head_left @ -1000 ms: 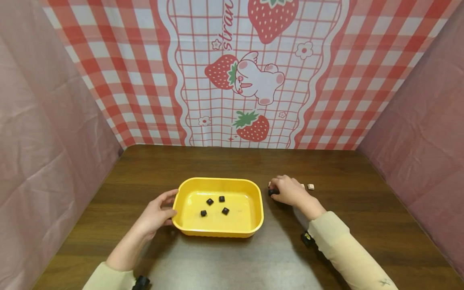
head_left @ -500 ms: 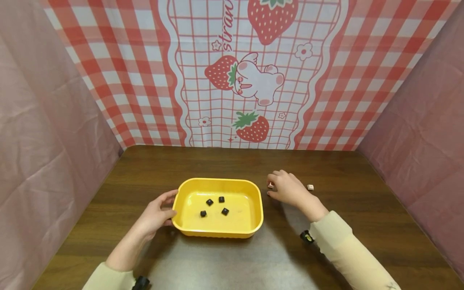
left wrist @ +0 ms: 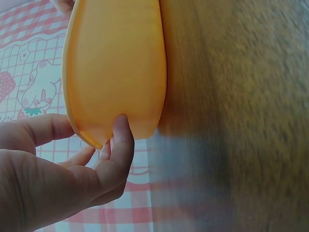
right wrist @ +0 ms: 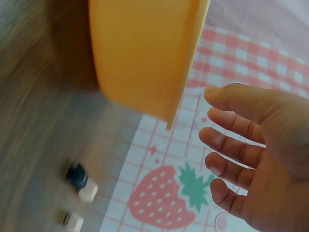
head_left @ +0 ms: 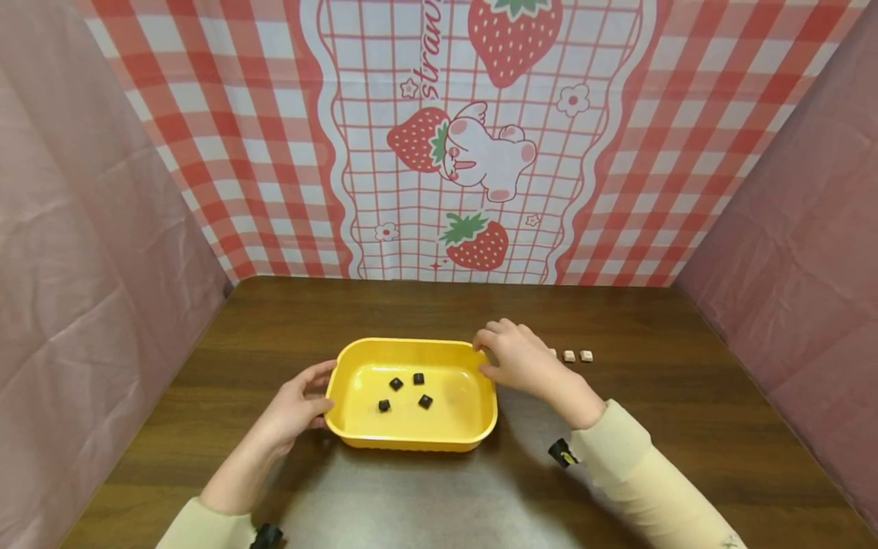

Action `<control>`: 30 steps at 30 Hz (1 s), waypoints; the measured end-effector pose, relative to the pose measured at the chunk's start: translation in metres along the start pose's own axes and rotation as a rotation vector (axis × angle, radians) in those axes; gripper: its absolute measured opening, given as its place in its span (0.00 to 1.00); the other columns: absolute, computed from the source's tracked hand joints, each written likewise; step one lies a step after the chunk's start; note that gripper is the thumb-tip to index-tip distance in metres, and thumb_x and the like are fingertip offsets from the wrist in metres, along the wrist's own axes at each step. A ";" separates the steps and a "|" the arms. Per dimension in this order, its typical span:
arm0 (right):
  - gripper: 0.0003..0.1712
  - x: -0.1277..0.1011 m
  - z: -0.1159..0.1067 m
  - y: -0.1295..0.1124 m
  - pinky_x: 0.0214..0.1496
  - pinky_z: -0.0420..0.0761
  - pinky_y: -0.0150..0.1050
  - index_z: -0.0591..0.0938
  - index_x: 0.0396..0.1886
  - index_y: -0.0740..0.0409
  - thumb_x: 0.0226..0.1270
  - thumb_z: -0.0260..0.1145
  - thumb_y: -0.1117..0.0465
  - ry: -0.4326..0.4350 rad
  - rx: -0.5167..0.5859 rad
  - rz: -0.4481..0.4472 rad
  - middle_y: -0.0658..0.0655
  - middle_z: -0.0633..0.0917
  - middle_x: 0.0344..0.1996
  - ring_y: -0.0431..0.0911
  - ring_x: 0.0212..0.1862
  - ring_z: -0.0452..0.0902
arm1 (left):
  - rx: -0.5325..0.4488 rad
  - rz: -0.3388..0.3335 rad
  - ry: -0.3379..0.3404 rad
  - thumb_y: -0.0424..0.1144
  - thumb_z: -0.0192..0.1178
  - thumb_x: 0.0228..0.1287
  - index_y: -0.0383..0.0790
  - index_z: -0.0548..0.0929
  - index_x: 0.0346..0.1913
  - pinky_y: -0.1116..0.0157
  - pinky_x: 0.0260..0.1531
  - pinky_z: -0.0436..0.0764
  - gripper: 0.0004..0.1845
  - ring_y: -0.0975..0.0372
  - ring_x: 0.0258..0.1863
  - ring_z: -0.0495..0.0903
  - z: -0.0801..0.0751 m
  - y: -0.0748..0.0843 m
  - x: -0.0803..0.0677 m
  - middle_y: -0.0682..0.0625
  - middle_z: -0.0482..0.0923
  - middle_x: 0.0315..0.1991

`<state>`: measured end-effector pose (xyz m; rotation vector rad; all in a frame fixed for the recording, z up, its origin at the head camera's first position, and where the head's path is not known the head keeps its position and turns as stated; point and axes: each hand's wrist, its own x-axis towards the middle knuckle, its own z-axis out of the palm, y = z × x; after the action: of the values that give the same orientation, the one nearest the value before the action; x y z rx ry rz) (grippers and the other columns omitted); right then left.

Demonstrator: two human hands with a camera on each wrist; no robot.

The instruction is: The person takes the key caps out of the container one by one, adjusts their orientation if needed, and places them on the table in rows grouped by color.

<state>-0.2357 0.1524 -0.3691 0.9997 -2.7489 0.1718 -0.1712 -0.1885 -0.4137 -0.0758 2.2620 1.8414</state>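
Observation:
My left hand (head_left: 297, 406) grips the left end of a yellow plastic tub (head_left: 343, 435), and the left wrist view shows thumb and fingers around its end wall. Several small black keycaps (head_left: 426, 401) lie on the tub's floor. My right hand (head_left: 524, 360) hovers at the tub's right rim with fingers loosely bent and spread; nothing shows between them in the right wrist view. Below that hand, a black keycap (right wrist: 77, 175) lies on the table against a white keycap (right wrist: 88, 190). From the head view, the hand hides this black one.
White keycaps (head_left: 568, 356) sit in a row on the brown wooden table (head_left: 638, 366), right of my right hand. A strawberry-print cloth (head_left: 473, 152) hangs behind the table's back edge, and pink cloth (head_left: 789, 290) walls both sides.
My right hand has moved left from the row of keycaps to the tub's right rim, uncovering white keycaps. My left hand and the tub stay where they were.

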 end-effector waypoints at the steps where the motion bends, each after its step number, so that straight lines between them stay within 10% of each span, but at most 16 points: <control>1: 0.15 0.001 0.000 -0.003 0.36 0.73 0.42 0.82 0.37 0.53 0.50 0.74 0.55 -0.009 0.005 0.001 0.50 0.80 0.33 0.46 0.37 0.72 | 0.000 -0.001 0.000 0.22 0.50 0.60 0.34 0.59 0.69 0.63 0.29 0.81 0.32 0.52 0.44 0.78 0.000 0.000 0.000 0.31 0.64 0.62; 30: 0.13 0.019 0.062 -0.042 0.43 0.76 0.39 0.82 0.40 0.50 0.54 0.70 0.55 -0.082 0.120 -0.177 0.49 0.80 0.38 0.43 0.41 0.73 | 0.007 -0.007 -0.001 0.22 0.50 0.61 0.34 0.59 0.69 0.64 0.29 0.80 0.32 0.51 0.46 0.78 0.000 0.002 0.000 0.31 0.64 0.61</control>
<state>-0.2325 0.0976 -0.4230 1.3030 -2.7311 0.2750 -0.1714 -0.1883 -0.4117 -0.0816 2.2644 1.8299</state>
